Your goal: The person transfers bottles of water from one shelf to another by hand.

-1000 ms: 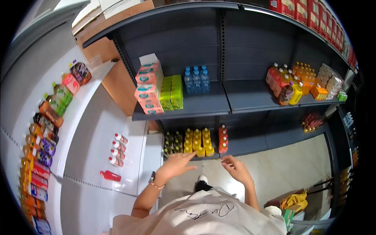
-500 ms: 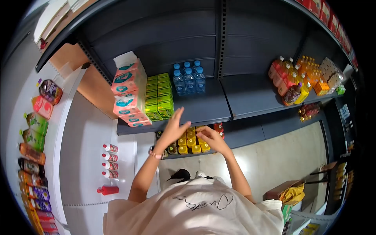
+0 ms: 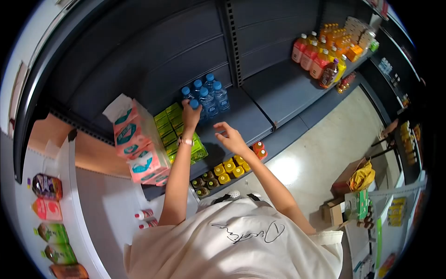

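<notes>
My left hand (image 3: 191,115) is at the front left bottle of a group of blue-capped water bottles (image 3: 208,102) on the dark shelf (image 3: 237,118), its fingers wrapped round that bottle near the cap. Over the shelf's front part, to the right, my right hand (image 3: 231,139) hangs with its fingers apart and nothing in it. Green boxes (image 3: 168,124) stand just left of my left wrist, and beyond them are pink tissue packs (image 3: 135,139), stacked and slightly tilted in view.
Pink, yellow and dark drink bottles (image 3: 319,63) stand at the shelf's right end. Yellow bottles (image 3: 228,166) line the lower shelf. At the left, a white shelf holds bottles (image 3: 57,234). A cardboard box (image 3: 333,212) and yellow bag (image 3: 361,176) are at the lower right.
My left hand has moved up and forward to the water bottles and closed on one. My right hand has moved forward over the shelf edge. The view has turned and come closer to the shelf.
</notes>
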Motion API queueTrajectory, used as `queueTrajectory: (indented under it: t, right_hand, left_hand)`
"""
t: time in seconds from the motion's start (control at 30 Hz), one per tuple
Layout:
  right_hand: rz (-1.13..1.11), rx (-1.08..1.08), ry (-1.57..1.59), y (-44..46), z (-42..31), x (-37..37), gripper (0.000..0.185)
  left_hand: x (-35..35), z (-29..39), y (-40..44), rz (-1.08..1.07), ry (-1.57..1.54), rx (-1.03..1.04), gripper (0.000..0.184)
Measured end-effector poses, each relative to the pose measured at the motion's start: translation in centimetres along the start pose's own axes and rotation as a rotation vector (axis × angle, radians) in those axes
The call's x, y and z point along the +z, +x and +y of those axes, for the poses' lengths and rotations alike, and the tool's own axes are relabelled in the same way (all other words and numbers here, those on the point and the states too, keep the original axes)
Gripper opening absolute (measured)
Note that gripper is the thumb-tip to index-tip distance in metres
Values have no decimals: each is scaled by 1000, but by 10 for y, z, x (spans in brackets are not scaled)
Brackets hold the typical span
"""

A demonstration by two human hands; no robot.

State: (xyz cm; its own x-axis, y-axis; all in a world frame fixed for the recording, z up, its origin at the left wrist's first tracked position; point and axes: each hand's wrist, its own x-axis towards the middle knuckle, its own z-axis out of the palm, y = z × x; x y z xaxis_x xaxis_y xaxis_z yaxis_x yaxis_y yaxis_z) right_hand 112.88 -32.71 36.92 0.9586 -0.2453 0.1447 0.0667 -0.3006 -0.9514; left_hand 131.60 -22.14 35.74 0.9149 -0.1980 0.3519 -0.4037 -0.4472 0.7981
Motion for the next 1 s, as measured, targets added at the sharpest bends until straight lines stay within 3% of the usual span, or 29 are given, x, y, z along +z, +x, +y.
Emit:
queueTrajectory:
  t: [0.1, 0.13, 0.2, 0.27, 0.33, 0.37, 0.5, 0.7, 0.83, 0.9, 0.93, 0.97, 1.0]
  right_hand:
    - [183, -26, -38, 14, 26, 21, 56]
    - [222, -19, -20, 12, 29, 29, 61]
    - [328, -114, -65, 8, 49, 43, 70]
    - [371, -235, -160, -4, 74, 52, 78]
    - [400, -158, -285, -60, 83, 62, 84]
    - [381, -175, -213, -88, 81, 62, 84]
    - [423, 179, -183, -176, 65, 30, 76]
    - [803, 424, -33, -323, 30, 52, 73]
    - [1192, 371, -79, -406, 4, 60, 67]
    - [1426, 317, 268, -445, 0, 68, 68]
    - [1505, 203, 432, -465, -5, 72, 70]
    - [1531, 194, 412, -489, -7, 70, 70]
    - [1642, 101, 391, -513, -8, 70, 72]
  left_hand:
    - [-11, 28, -43, -66, 90, 170, 45]
    - [-11, 28, -57, -130, 174, 137, 43]
    - [-20, 35, -76, -230, 28, 218, 36]
    - [-37, 44, -88, -429, -196, 127, 37]
    - [-37, 27, -123, -640, -490, 92, 37]
    - [-44, 27, -139, -760, -476, 3, 37]
    - [-19, 75, -167, -1225, -276, 70, 39]
    - [-9, 145, -274, -1701, -125, 370, 42]
    - [-5, 198, -356, -1921, -221, 581, 59]
    - [-5, 221, -400, -1974, -311, 765, 64]
    - [-7, 239, -419, -2123, -256, 822, 67]
    - [-5, 245, -446, -2135, -271, 852, 67]
    - [-1, 248, -475, -2147, -264, 1030, 70]
